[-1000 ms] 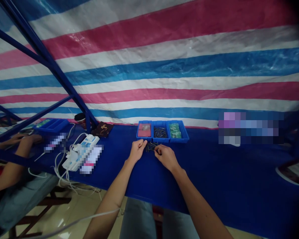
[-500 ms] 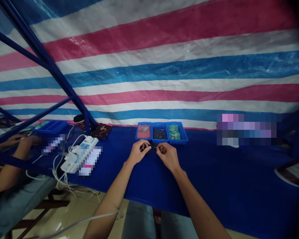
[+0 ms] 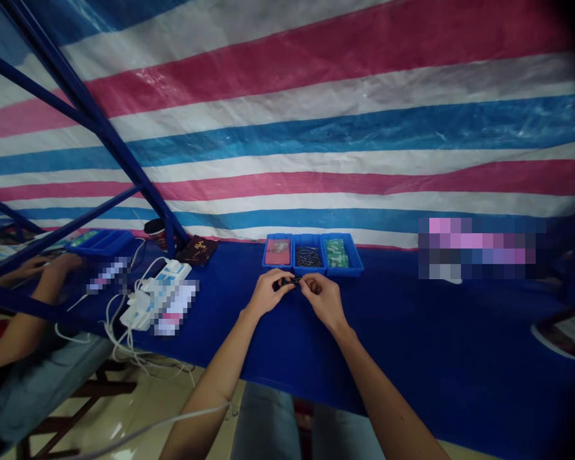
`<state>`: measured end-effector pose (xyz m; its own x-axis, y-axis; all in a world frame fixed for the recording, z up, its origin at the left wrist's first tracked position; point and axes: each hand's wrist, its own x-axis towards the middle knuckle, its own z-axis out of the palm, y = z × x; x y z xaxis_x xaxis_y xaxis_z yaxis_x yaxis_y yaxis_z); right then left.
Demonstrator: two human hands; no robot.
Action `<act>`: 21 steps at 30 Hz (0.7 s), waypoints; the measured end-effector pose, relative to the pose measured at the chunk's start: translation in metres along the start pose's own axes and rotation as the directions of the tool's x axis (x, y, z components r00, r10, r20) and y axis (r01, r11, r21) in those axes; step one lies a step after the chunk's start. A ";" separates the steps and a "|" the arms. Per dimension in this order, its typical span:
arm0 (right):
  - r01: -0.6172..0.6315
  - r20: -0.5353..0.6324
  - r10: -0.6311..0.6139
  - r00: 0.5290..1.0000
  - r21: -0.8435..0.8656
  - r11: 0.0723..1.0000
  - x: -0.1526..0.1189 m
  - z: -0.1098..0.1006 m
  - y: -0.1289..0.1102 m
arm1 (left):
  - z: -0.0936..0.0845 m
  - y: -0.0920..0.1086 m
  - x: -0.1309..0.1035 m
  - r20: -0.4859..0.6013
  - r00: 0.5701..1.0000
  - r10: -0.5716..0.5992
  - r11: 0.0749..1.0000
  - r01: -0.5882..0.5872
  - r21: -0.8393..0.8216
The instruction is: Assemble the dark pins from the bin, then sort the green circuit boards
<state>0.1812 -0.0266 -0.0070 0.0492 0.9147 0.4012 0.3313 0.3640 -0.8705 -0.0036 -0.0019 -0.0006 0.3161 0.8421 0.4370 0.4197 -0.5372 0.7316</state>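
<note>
My left hand [image 3: 268, 292] is closed in a pinch around small, thin dark pieces [image 3: 292, 282], which stick out toward the right. Close beside it, my right hand [image 3: 324, 298] has its thumb and fingertips pressed together at the far end of those pieces. Whether the right fingers grip one of them is too small to make out. Both hands are just in front of three joined blue bins. Many slim dark, screw-like pieces [image 3: 308, 257] fill the middle bin. Pink-red material [image 3: 278, 253] lies in the left bin, and green-and-white pieces [image 3: 336, 253] in the right one.
On the left, a white power strip [image 3: 146, 305] with tangled cables lies by a blurred-out item. Behind are a dark packet [image 3: 199, 250] and a cup [image 3: 155, 232]. Blue metal bars [image 3: 110, 140] separate a co-worker's arms [image 3: 48, 291]. A striped sheet [image 3: 316, 147] hangs behind the table.
My right fingertips have come slightly closer to my left hand, meeting the dark pieces. These now show as a narrower bundle between the hands. The view has shifted slightly.
</note>
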 end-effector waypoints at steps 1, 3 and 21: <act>-0.009 0.004 0.009 1.000 0.013 1.000 0.000 0.000 0.000 | 0.000 -0.001 0.000 0.006 1.000 -0.002 1.000 0.002 -0.004; -0.022 0.026 0.022 0.999 0.036 0.999 0.000 0.001 0.001 | 0.001 -0.003 -0.001 0.024 1.000 -0.018 1.000 0.018 -0.006; 0.090 0.111 -0.074 0.991 -0.146 0.985 -0.001 0.001 0.005 | 0.000 -0.001 0.000 0.066 0.997 -0.039 0.999 0.039 -0.003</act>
<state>0.1818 -0.0257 -0.0117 -0.0806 0.8990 0.4304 0.4679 0.4154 -0.7801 -0.0042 -0.0013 -0.0018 0.3549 0.8574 0.3728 0.4293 -0.5037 0.7497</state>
